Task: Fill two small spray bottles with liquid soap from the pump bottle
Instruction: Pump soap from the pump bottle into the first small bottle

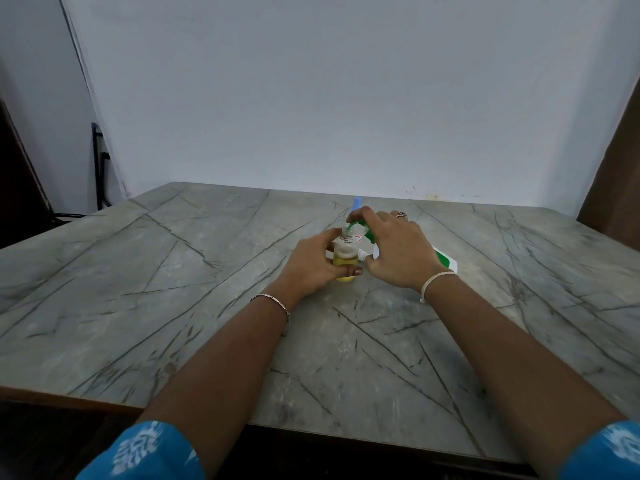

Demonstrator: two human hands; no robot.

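Note:
My left hand (311, 265) grips a small clear spray bottle (344, 259) that stands upright on the table, its neck open and yellow liquid inside with foam on top. My right hand (398, 251) holds the white and green pump bottle (446, 261), which is tilted over; its green pump spout (355, 225) sits right above the small bottle's mouth. A pale blue cap (356, 203) of another bottle shows just behind my right fingers; its body is hidden. A small white spray-head piece (363, 255) pokes out between my hands.
The grey marble-pattern table (207, 306) runs wide on all sides of my hands, with a brown front edge (69, 398). A pale wall stands right behind it. A dark stand (98, 168) leans at the back left.

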